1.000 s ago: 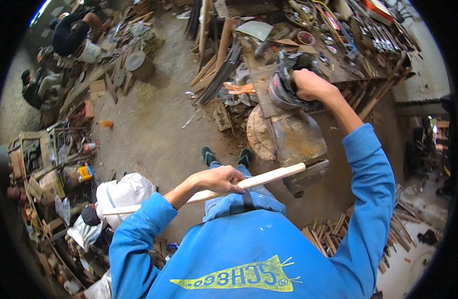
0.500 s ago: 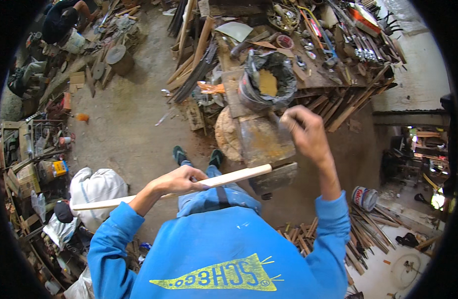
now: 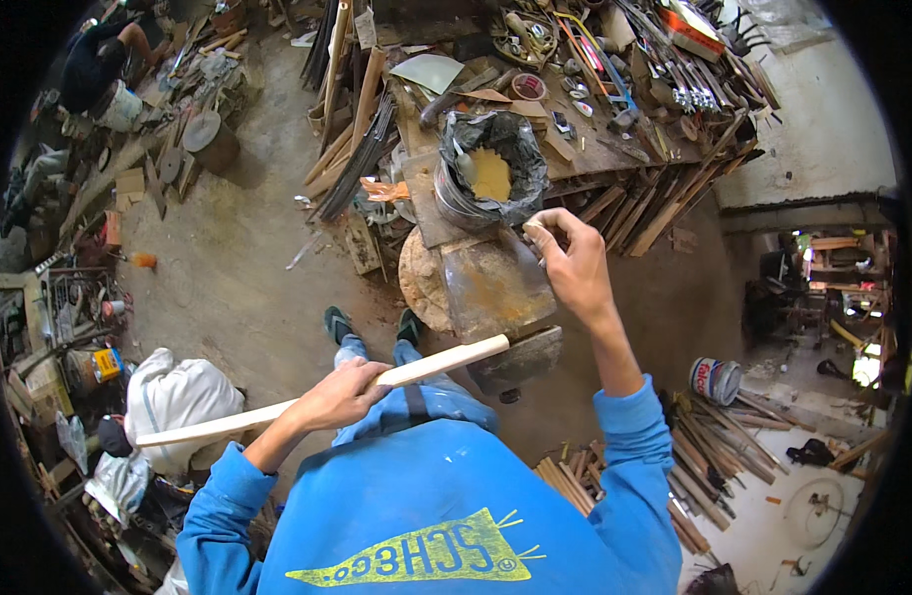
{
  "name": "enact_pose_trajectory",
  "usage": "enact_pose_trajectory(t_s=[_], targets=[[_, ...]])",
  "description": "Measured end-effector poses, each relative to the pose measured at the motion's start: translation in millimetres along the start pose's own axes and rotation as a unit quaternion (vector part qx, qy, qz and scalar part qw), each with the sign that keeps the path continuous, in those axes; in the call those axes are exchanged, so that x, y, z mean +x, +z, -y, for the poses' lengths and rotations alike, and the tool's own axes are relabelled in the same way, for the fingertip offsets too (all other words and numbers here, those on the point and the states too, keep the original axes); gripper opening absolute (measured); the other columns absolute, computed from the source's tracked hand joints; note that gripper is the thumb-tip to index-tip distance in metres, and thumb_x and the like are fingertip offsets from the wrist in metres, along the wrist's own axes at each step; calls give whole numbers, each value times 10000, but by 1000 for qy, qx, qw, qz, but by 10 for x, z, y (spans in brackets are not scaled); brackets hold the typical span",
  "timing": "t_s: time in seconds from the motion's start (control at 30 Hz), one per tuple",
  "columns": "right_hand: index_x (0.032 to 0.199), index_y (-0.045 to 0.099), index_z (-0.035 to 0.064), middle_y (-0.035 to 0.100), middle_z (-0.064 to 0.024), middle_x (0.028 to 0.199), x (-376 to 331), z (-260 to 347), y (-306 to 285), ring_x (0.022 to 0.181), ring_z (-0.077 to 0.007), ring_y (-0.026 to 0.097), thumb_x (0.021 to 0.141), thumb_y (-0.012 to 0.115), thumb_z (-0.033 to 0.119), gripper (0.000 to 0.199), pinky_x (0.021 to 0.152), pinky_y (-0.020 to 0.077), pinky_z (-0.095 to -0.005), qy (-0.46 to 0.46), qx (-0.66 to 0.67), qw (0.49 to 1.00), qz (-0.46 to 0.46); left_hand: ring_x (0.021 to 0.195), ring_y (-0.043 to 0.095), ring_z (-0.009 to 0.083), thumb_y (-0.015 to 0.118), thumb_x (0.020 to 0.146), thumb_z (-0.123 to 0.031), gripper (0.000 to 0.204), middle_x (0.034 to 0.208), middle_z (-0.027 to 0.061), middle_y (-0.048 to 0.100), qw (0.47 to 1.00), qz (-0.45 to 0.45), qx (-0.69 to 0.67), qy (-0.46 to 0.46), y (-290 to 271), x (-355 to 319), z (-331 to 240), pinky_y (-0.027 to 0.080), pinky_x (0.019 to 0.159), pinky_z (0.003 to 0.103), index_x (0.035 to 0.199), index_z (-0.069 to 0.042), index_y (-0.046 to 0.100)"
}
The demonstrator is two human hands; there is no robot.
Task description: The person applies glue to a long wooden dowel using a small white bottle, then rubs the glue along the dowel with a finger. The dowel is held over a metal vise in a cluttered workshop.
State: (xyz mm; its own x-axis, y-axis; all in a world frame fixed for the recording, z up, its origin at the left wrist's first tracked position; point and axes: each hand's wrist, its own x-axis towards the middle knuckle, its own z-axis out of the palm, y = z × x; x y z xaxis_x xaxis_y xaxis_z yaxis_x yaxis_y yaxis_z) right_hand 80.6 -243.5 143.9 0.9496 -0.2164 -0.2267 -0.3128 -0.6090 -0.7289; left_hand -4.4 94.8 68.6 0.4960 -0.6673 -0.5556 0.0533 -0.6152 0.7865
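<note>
My left hand (image 3: 339,397) is closed over a long pale wooden stick (image 3: 444,363), which slants across my lap. The stick's far-right end lies beside a dark block (image 3: 520,359) below a worn, rust-stained board (image 3: 493,288). Above that board, my right hand (image 3: 578,270) is raised with its fingers curled and the tips pinched together. Whether something small sits between them is not clear. Just left of and beyond the right fingertips stands a bucket (image 3: 454,203) lined with black plastic, holding a yellowish material (image 3: 490,176).
A round wooden stump (image 3: 422,283) supports the board. Behind it, a workbench (image 3: 624,159) is cluttered with tools and rods. A white sack (image 3: 183,397) stands at left. Wood sticks (image 3: 709,466) and a paint can (image 3: 715,380) lie at right. Another person (image 3: 94,64) is at far left.
The whole view has shifted, moving the scene leftward. My left hand has rolled over the stick. The right fingers have curled a little tighter near the bucket.
</note>
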Motion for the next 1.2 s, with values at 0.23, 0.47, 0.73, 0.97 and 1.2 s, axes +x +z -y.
enact_pose_trajectory(t_s=[0.23,0.47,0.73,0.97,1.2], targets=[[982,729,-1,708,-82,916,514,179,-109,816,-176,653,925,708,126,141,755,518,-311,-298,3,945,-138,998,650,403,561,963,-530,572,1002,244,692,998,-37,6,-50,154,316,-289,499,877,471,1134,-3,700],[1091,694,11,694,-211,1042,984,215,-46,1015,-367,650,838,720,69,260,913,497,-426,-297,-272,915,2,951,683,420,549,958,-532,542,964,226,726,996,-44,15,-79,190,403,-378,517,839,504,1112,-43,725],[1072,702,-3,686,-267,1089,1260,164,435,1054,-415,658,803,746,198,338,943,527,-463,-210,-266,935,109,930,699,399,573,934,-554,543,942,206,737,994,-72,28,-75,216,409,-349,540,837,492,1116,-69,739],[1117,684,16,732,-161,1013,891,232,179,938,-267,721,980,633,216,247,811,568,-383,-204,-117,971,45,933,704,368,666,891,-500,540,972,223,735,995,-65,41,-57,195,507,-248,544,837,448,1095,-4,733],[1294,480,55,643,-115,1136,-871,-120,-29,950,-195,675,1007,554,70,297,782,565,-312,-54,300,947,98,971,699,374,654,922,-514,579,1024,232,730,994,28,-92,-57,29,481,-215,537,870,434,1131,21,721]])
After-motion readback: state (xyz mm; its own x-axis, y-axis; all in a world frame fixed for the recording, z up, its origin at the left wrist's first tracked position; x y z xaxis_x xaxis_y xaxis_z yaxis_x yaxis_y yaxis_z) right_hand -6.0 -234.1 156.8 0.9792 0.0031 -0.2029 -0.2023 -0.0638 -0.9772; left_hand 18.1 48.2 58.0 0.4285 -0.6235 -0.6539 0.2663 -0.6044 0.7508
